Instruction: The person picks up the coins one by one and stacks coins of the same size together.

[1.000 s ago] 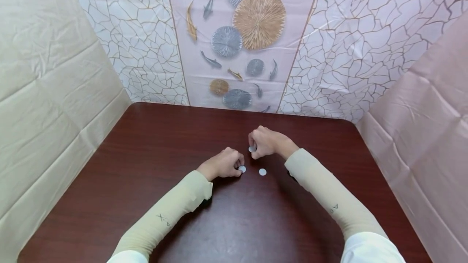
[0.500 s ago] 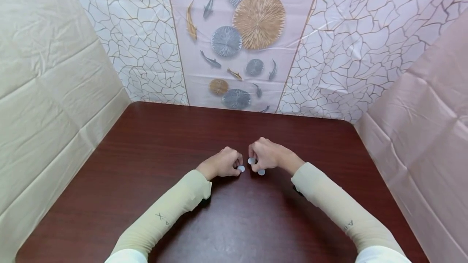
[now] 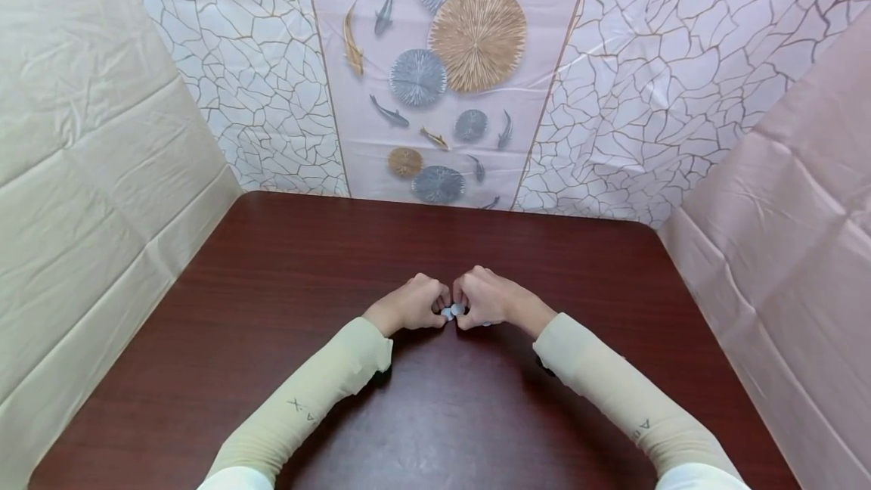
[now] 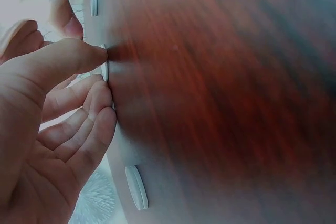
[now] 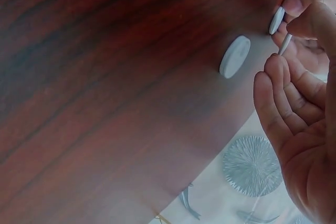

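My left hand (image 3: 412,304) pinches a small white disc (image 3: 447,314) between thumb and fingertips, low at the tabletop. Right beside it, my right hand (image 3: 495,298) grips a second white disc (image 3: 458,310), which overlaps the first in the head view. Thumb and fingertips pinch this second disc (image 5: 285,44) at its edges in the right wrist view. Another white disc (image 5: 234,57) lies flat on the table near the right hand, mostly covered by it from above. In the left wrist view, one more disc (image 4: 137,188) rests by the left hand, hidden from the head camera.
The dark reddish-brown wooden table (image 3: 272,308) has glossy reflections in front. A patterned cloth (image 3: 435,97) with fish and round motifs hangs behind its far edge. Pale cloth panels (image 3: 102,172) stand along both sides.
My right hand has moved nearer and slightly left, bringing its disc against the left hand's disc in the head view. It now covers most of the loose disc. The left hand has barely moved.
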`<action>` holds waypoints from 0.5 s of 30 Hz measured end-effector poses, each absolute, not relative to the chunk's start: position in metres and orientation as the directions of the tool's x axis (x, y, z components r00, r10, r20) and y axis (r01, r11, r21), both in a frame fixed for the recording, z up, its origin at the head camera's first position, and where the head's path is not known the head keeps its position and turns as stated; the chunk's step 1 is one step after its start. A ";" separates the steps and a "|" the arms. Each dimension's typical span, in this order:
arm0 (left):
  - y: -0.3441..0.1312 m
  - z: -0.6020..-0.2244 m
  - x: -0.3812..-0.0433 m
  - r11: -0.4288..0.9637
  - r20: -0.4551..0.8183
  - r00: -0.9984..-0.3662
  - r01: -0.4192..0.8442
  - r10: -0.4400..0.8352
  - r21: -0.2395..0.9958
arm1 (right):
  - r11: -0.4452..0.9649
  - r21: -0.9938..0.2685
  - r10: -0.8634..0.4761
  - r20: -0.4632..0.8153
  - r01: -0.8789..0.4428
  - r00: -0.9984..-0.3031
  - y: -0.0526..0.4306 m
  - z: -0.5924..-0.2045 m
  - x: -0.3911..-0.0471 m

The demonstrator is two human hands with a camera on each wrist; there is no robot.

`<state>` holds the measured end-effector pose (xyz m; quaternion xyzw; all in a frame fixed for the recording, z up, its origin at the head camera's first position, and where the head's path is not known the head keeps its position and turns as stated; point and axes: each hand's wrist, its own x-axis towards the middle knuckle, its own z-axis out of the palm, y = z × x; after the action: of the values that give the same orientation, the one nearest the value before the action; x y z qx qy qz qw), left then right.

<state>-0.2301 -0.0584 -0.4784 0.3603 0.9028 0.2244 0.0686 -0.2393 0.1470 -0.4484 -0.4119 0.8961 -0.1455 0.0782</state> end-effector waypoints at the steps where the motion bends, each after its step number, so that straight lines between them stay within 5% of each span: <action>1: -0.059 -0.479 -0.231 0.634 0.046 -0.728 0.624 0.684 0.456 | 0.614 -0.324 -0.764 -0.015 -0.719 -0.645 0.146 -0.449 -0.239; 15: -0.057 -0.472 -0.228 0.661 0.018 -0.748 0.597 0.663 0.454 | 0.631 -0.358 -0.744 -0.029 -0.688 -0.668 0.139 -0.455 -0.236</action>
<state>-0.2282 -0.0575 -0.4721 0.3468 0.9084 0.2214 0.0745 -0.2359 0.1386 -0.4554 -0.3982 0.8989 -0.1606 0.0874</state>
